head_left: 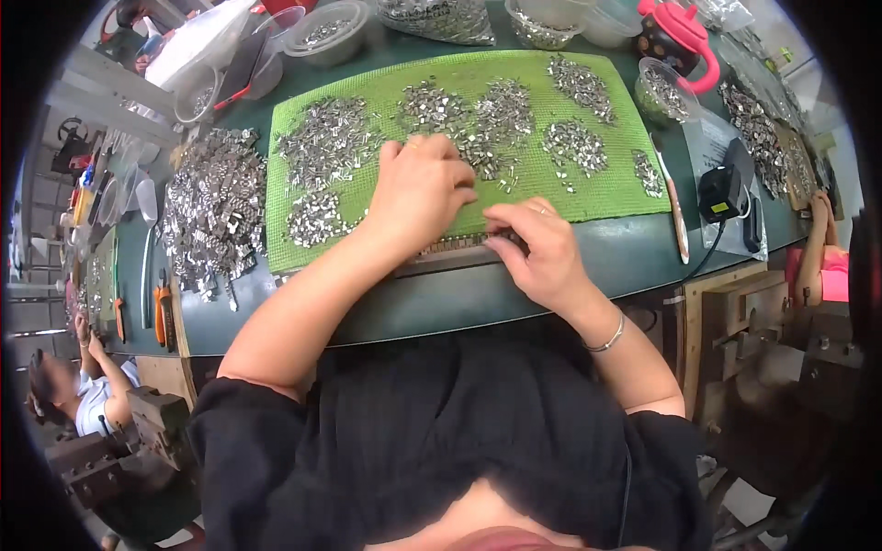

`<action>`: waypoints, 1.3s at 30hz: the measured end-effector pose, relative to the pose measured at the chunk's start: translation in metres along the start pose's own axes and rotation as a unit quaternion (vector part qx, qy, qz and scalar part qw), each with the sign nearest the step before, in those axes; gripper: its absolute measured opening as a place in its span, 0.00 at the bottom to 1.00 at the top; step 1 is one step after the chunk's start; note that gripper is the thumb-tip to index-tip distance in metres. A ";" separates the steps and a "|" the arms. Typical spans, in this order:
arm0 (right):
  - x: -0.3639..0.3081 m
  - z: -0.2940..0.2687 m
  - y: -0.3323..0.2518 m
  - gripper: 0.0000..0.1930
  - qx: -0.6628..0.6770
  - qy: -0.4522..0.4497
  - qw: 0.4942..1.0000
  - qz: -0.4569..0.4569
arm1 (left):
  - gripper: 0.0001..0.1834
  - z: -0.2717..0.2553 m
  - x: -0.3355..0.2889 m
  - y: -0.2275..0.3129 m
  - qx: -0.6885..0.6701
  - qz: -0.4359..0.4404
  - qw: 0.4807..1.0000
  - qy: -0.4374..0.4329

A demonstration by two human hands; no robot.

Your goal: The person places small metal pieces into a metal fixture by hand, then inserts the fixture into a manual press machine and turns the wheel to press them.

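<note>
A green textured mat lies on the dark table, with several heaps of small silvery metal pieces spread over it. My left hand is over the middle of the mat, its fingers curled down beside the heaps; its fingertips are partly hidden. At the mat's front edge is a long narrow bar with a row of small pieces along its top. My right hand is closed in a pinch at the bar's right end. What sits between its thumb and fingers is too small to tell.
A big heap of metal parts lies left of the mat, near orange-handled pliers. Plastic tubs stand at the back. A pink-and-black teapot, a white stick-like tool and a black device are at right. Other people work on both sides.
</note>
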State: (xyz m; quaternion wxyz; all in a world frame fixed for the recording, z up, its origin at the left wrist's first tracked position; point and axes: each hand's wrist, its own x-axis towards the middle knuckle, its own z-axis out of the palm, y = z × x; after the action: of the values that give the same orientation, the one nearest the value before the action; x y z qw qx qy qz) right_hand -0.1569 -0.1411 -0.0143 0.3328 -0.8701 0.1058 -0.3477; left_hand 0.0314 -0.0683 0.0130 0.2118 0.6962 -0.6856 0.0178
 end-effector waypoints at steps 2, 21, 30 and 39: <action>-0.002 -0.003 -0.002 0.16 0.029 -0.006 0.999 0.022 | 0.06 0.002 0.006 0.000 0.009 -0.015 1.000 -0.018; -0.002 -0.005 0.005 0.07 0.115 -0.003 0.990 0.080 | 0.04 -0.011 -0.032 0.027 -0.150 -0.005 0.987 -0.049; 0.004 0.005 -0.002 0.04 0.002 -0.023 0.999 0.045 | 0.04 -0.047 -0.080 0.003 -0.116 -0.071 0.991 0.015; 0.006 0.000 -0.002 0.05 0.091 -0.022 0.989 0.117 | 0.18 -0.076 -0.158 -0.035 0.081 -0.175 0.981 0.034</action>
State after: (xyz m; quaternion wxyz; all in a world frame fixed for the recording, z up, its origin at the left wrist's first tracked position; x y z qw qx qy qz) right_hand -0.1527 -0.1420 -0.0094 0.4514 -0.8250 0.1678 -0.2956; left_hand 0.0755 0.1043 0.0230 0.1779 0.8191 -0.5420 0.0602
